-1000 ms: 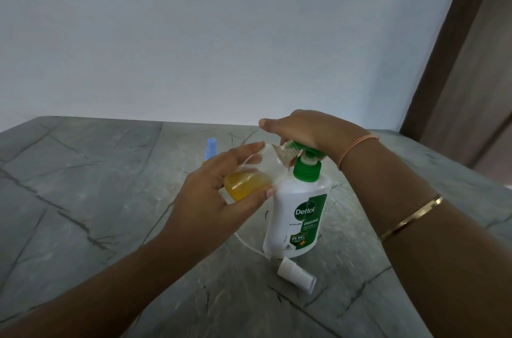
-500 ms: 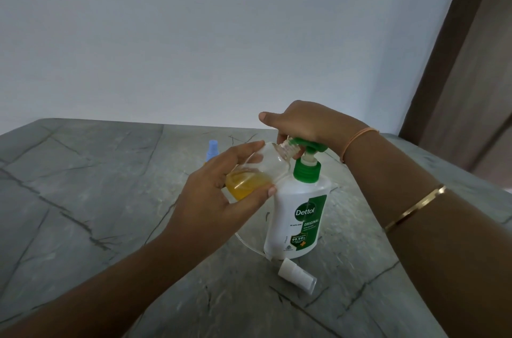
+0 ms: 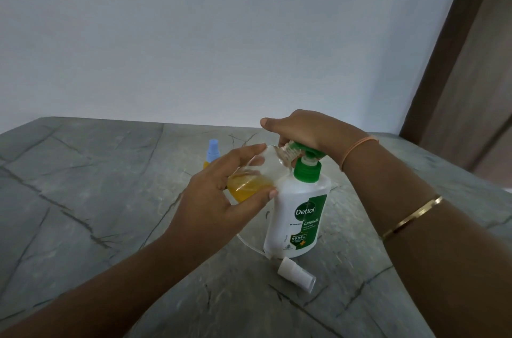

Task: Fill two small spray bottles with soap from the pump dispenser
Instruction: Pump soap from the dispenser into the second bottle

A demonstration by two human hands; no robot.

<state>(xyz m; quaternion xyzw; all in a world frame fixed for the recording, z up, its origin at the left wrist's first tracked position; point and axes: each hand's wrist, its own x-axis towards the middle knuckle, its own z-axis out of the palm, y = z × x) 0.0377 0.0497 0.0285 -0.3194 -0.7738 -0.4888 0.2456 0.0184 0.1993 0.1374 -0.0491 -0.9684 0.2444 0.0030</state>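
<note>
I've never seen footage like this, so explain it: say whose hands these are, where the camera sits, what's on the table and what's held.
No machine here: these are a person's two bare hands, filmed by one camera worn on the head, looking forward and down. The left hand has a grip on a small clear bottle, tilted and partly filled with orange soap, its open mouth at the green pump of the white soap dispenser. The right hand rests on top of that pump; its fingers are mostly hidden. The dispenser stands on a grey table. A white spray cap lies on its side in front of it, and a second small bottle with a blue top stands behind the left hand.
</note>
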